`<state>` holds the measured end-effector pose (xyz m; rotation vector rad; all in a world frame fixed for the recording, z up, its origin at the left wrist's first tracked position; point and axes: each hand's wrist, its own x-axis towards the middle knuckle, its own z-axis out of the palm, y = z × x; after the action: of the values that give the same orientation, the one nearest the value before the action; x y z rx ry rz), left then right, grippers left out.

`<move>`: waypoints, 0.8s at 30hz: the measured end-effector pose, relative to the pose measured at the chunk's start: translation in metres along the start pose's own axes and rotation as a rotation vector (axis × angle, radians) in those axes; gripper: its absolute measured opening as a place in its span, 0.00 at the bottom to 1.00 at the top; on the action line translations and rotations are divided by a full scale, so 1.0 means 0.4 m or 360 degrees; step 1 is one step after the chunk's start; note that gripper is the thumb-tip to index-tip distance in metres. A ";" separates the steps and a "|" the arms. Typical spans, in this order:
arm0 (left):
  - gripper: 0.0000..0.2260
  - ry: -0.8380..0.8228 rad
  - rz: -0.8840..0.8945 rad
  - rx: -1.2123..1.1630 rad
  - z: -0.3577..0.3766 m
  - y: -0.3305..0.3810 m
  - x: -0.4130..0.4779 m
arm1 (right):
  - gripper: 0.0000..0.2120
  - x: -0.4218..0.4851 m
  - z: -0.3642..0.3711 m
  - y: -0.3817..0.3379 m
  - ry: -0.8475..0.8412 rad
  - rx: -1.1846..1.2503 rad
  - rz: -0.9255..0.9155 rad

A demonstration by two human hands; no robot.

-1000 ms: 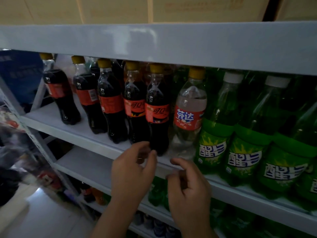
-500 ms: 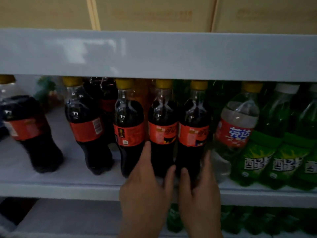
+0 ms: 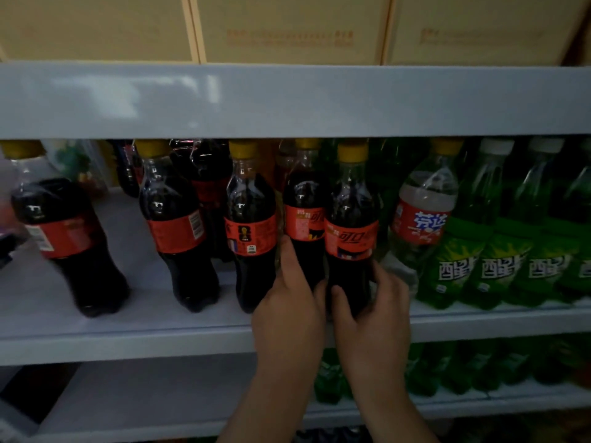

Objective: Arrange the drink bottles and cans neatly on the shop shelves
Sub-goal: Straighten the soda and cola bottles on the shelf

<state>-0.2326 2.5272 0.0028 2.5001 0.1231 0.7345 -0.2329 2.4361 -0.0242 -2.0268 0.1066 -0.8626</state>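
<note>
Shelf (image 3: 128,342) front edge, mid-row: left hand (image 3: 289,302) curls round the lower body of a cola bottle (image 3: 303,225); right hand (image 3: 375,310) clasps the next cola (image 3: 350,231), thumb and fingers round its base. That one stands forward of its partner, nearest the edge, clear bottle (image 3: 423,215) just beside. Step in hand, likely: squaring up the cola row. Next move calls for easing both back level without nudging the clear bottle.
</note>
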 end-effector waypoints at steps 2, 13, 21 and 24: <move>0.38 0.0019 -0.0056 -0.0001 0.004 0.005 0.004 | 0.25 0.002 -0.010 0.006 -0.0092 0.0067 0.0005; 0.36 0.0153 -0.0167 0.0031 0.020 0.020 0.015 | 0.26 0.026 -0.051 0.015 -0.0268 -0.0036 -0.0077; 0.42 0.0168 -0.0127 -0.0182 -0.017 0.021 0.016 | 0.32 0.043 -0.062 0.032 -0.0233 -0.0052 -0.0080; 0.43 0.0102 -0.0078 -0.0260 -0.037 0.010 0.011 | 0.31 0.037 -0.059 0.038 -0.0226 -0.0078 -0.0112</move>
<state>-0.2367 2.5318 0.0174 2.3120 0.1406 0.7726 -0.2324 2.4045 -0.0197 -2.1419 -0.0234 -0.7627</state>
